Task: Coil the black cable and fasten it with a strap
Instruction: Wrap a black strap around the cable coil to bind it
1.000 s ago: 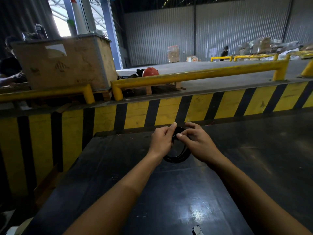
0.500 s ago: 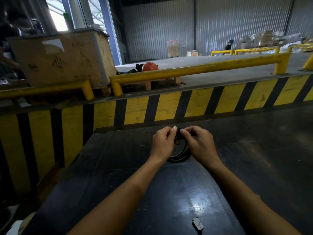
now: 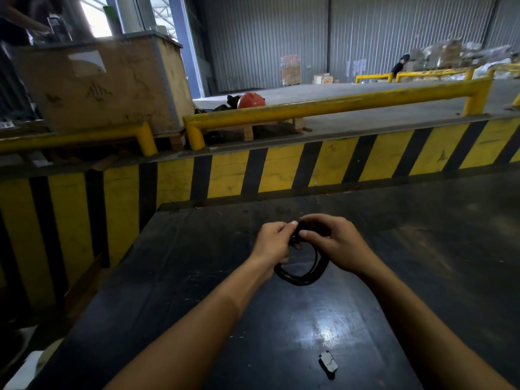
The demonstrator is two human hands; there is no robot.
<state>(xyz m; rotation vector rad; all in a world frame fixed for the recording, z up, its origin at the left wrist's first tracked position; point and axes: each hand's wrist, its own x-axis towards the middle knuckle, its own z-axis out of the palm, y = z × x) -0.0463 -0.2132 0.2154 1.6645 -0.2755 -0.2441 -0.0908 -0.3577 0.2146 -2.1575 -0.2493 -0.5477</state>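
Note:
A black cable (image 3: 302,273) hangs as a small round coil of several loops just above the dark table (image 3: 174,277). My left hand (image 3: 274,243) pinches the top of the coil from the left. My right hand (image 3: 334,243) grips the same top part from the right, thumb pressed against the bundle. The fingers of both hands meet over the coil's top, which is hidden under them. I cannot make out a strap there.
A small grey flat piece (image 3: 327,364) lies near the table's front edge. A yellow-and-black striped barrier (image 3: 281,173) runs behind the table, with yellow rails (image 3: 337,104), a plywood crate (image 3: 104,85) and an orange helmet (image 3: 250,100) beyond. The table's left edge drops to the floor.
Both hands stay on the coil's top; the right thumb has shifted over the bundle. The view has tilted down, so more of the front table and the grey piece show.

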